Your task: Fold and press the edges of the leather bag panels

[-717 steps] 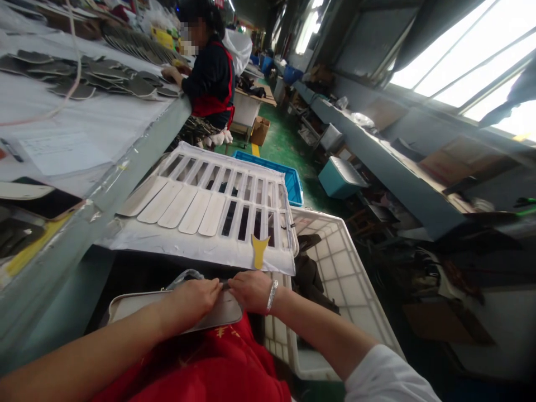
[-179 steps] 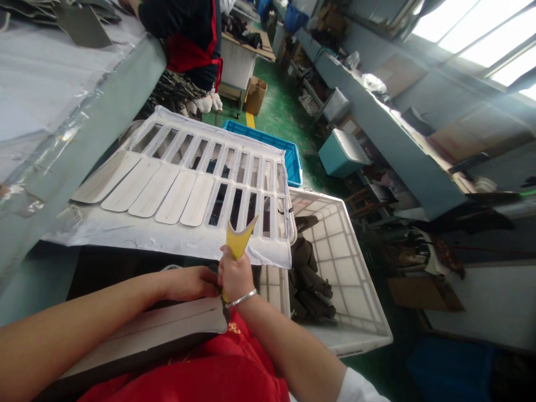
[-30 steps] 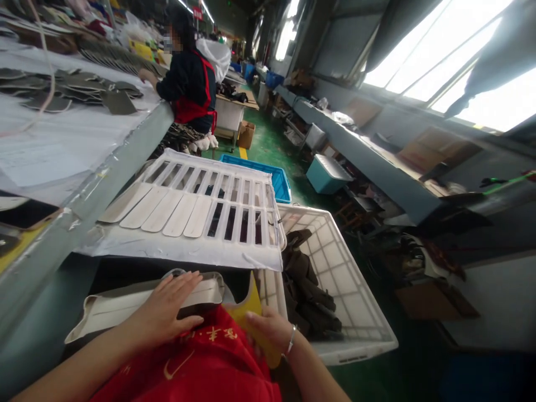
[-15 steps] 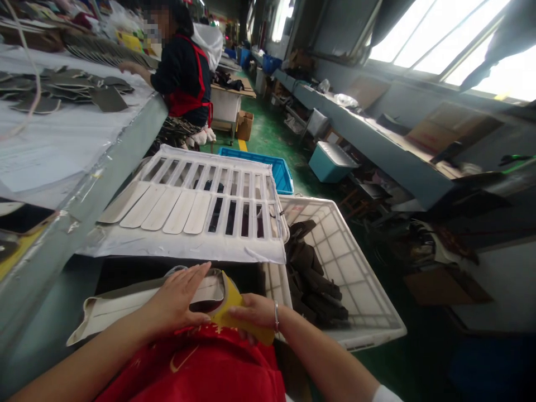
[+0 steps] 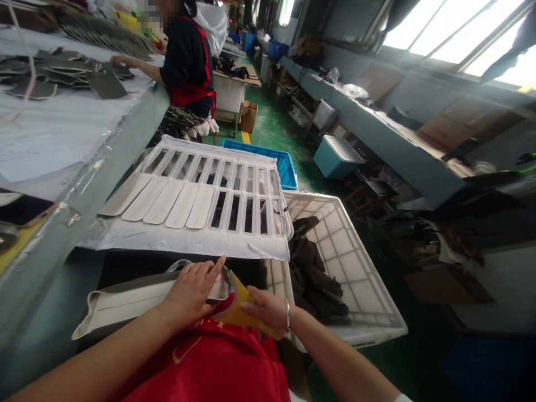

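My left hand (image 5: pixel 193 291) lies with fingers stretched out over a long grey piece with a white strip (image 5: pixel 132 304), which extends to the left in front of my red apron (image 5: pixel 218 368). The piece curls up at its right end. Closed around a bent yellow sheet (image 5: pixel 238 304) is my right hand (image 5: pixel 268 308), with a bracelet at its wrist. The sheet's left edge is close by the curled end; whether they touch I cannot tell. Beyond my hands, a white slotted rack (image 5: pixel 234 243) carries several flat white strips (image 5: pixel 178 204) in its near left row.
A white crate (image 5: pixel 364 279) with dark pieces (image 5: pixel 314 268) stands on the right, a blue crate (image 5: pixel 288 167) behind the rack. On the left, a table (image 5: pixel 104 120) bears grey cut pieces (image 5: pixel 62 72). A co-worker (image 5: pixel 188 61) is at its far side.
My right hand and the yellow sheet have moved a little right, slightly away from my left hand. Both of the co-worker's hands now show over the table. The view has shifted slightly.
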`<state>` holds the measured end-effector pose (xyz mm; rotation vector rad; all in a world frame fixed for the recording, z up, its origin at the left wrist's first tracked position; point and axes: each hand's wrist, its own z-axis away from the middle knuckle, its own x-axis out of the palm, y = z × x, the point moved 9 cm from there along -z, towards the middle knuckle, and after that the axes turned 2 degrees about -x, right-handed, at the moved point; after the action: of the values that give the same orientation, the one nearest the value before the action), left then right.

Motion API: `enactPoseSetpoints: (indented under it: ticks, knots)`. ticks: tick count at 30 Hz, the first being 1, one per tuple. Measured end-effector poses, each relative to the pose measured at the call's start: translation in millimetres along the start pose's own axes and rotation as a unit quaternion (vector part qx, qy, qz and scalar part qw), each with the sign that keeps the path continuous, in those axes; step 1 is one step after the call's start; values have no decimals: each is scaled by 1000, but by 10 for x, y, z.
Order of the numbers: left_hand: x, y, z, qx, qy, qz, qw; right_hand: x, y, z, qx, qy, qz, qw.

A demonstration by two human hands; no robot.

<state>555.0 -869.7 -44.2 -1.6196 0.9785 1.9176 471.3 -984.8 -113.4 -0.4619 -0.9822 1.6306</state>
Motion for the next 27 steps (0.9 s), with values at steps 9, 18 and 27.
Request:
enactPoseSetpoints:
  ticks: [9,18,27]
  knots:
    - [-43,40,39,14,37,-14,999,144,-257,-84,38,-98,95,990]
    - [-17,14,35,32,40,-25,998,115,-227,-196,74,-103,89,988]
    - [-14,1,59,54,53,-28,997,156,-189,-271,103,-147,52,982]
